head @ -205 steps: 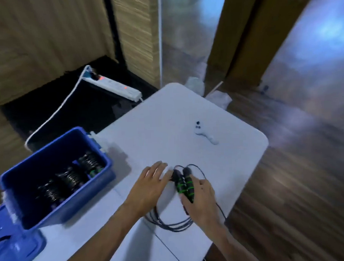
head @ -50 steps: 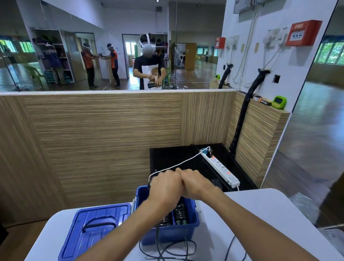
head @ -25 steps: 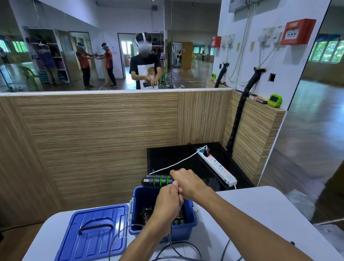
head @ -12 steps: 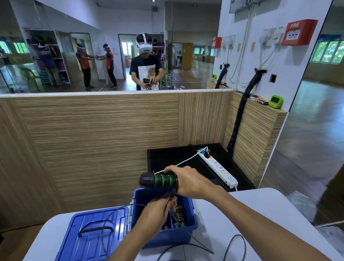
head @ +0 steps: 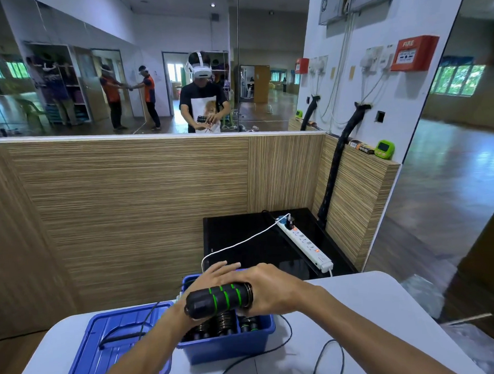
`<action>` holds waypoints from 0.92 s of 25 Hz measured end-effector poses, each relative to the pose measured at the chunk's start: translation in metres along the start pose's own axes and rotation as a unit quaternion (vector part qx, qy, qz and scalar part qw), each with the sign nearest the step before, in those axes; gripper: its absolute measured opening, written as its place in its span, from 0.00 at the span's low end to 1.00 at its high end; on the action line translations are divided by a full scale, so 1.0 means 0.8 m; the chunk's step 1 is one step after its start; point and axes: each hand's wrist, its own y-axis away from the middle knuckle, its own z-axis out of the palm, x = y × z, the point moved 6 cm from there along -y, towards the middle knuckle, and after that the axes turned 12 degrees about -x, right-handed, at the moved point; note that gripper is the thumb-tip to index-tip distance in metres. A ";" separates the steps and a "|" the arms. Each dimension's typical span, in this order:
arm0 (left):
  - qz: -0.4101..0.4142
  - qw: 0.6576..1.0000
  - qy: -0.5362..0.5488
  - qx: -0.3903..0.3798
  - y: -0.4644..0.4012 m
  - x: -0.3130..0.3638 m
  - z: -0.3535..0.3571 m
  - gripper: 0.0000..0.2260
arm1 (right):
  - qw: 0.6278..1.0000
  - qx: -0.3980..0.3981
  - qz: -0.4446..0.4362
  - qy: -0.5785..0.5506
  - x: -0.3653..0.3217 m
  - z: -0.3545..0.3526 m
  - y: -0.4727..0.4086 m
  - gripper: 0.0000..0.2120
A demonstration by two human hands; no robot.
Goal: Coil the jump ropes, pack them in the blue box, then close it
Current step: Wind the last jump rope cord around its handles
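My right hand (head: 272, 291) grips the black jump rope handles (head: 220, 300) with green rings, held level just above the open blue box (head: 228, 348). My left hand (head: 217, 274) reaches behind the handles with its fingers stretched out; whether it pinches the cord is hidden. The rope's thin black cord (head: 320, 354) trails loose over the white table (head: 375, 308) and loops across the blue lid (head: 111, 347), which lies flat to the left of the box. Several coiled ropes (head: 224, 323) sit inside the box.
Beyond the table stands a black cabinet top (head: 243, 244) with a white power strip (head: 304, 242) and its cable. A wooden partition (head: 141, 206) rises behind, with a mirror above it. The table's right edge drops to the wooden floor.
The handles have come lower and closer to me, now over the box. My left hand has risen from inside the box to behind the handles, and more cord lies across the lid.
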 end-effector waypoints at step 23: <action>-0.003 0.888 -0.176 -0.426 -0.038 0.003 -0.005 0.12 | 0.964 0.029 0.196 0.177 0.009 0.038 -0.024 0.27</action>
